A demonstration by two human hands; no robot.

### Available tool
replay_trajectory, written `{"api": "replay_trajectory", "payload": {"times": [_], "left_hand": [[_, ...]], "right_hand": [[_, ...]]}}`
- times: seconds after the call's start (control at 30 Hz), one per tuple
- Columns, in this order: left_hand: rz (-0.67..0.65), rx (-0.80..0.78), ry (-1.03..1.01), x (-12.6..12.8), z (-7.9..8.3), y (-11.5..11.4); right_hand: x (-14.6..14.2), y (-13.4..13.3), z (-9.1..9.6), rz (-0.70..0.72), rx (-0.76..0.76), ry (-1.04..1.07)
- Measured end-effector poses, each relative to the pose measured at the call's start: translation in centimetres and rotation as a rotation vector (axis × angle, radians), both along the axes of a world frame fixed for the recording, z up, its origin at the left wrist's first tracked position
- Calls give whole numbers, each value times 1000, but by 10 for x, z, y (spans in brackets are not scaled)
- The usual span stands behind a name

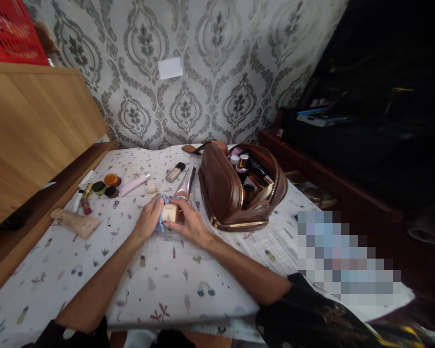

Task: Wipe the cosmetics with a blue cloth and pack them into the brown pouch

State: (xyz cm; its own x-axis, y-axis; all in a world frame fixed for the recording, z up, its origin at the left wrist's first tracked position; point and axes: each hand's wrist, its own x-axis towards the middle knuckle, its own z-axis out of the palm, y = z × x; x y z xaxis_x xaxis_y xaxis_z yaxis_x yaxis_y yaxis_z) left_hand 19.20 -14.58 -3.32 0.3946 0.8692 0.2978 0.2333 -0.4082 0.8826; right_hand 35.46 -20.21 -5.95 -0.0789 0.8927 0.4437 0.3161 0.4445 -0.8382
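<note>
Both of my hands meet near the middle of a table covered with a white patterned cloth (174, 285). My right hand (190, 222) grips a small beige square compact (169, 213). A light blue cloth (162, 209) is bunched in the fingers of my left hand (149, 217) and pressed against the compact's left side. Just to the right of my hands an open brown leather cosmetic bag (224, 191) lies with bottles and tubes inside.
Loose cosmetics lie behind and left of my hands: a beige tube (76, 222), a pink tube (134, 184), a foundation bottle (176, 172), round pots (107, 186), lipsticks (85, 200). A wooden cabinet (32, 130) stands left, dark furniture (348, 183) right.
</note>
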Motion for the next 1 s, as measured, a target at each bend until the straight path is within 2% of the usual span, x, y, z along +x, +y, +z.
{"api": "replay_trajectory", "payload": {"times": [0.53, 0.8, 1.0], "left_hand": [[115, -119, -10, -1, 1, 4], [110, 93, 103, -2, 11, -8], [115, 214, 124, -3, 11, -11]], "right_hand": [[1, -2, 1, 7, 55, -146], [1, -3, 10, -7, -117, -21], [2, -5, 17, 53, -213, 87]]}}
